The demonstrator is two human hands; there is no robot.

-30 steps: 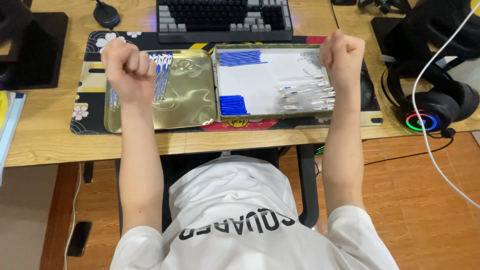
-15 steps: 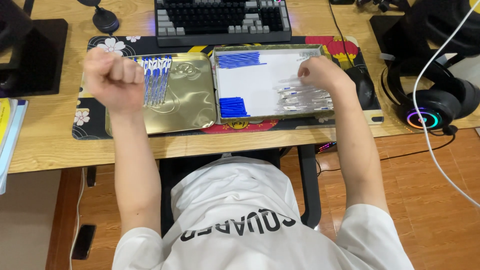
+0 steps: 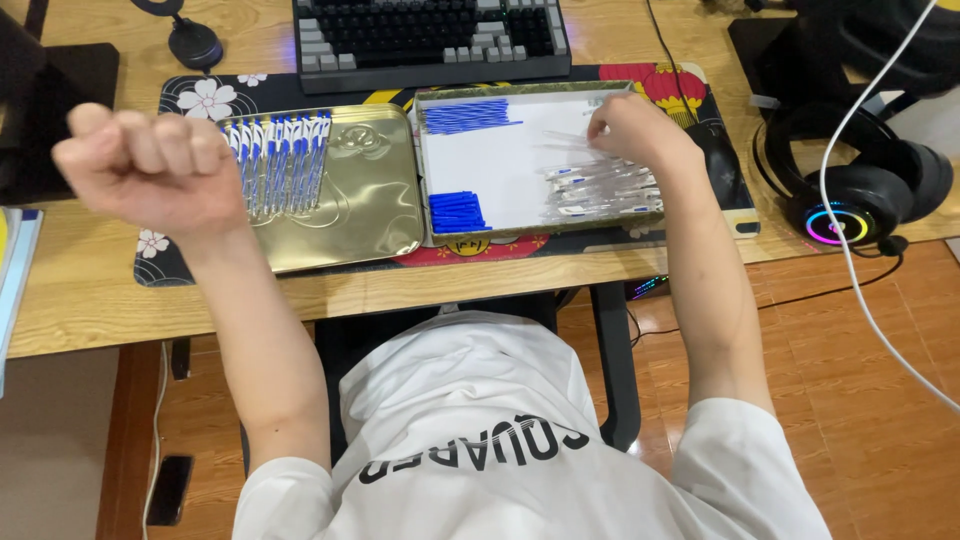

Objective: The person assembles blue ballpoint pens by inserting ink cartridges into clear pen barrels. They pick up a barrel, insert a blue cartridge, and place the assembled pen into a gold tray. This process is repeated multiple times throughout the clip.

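My left hand [image 3: 150, 165] is a closed fist raised above the desk, left of the gold tin lid [image 3: 370, 215] that holds a row of assembled blue-and-white pens [image 3: 280, 160]. My right hand [image 3: 635, 130] reaches down into the open tin tray [image 3: 500, 160], fingers bent onto the pile of clear pen barrels [image 3: 600, 185]. I cannot see whether it grips one. Blue pen caps [image 3: 455, 212] lie at the tray's near left, and blue refills [image 3: 465, 115] at its far left.
A dark keyboard [image 3: 430, 35] sits behind the tray on a patterned desk mat [image 3: 200, 100]. Black headphones [image 3: 860, 190] with a glowing ring and a white cable [image 3: 850, 250] lie to the right. A microphone base [image 3: 192, 42] stands at the far left.
My right hand has dropped from a raised fist into the tray onto the clear barrels. My left fist stayed raised and drifted left.
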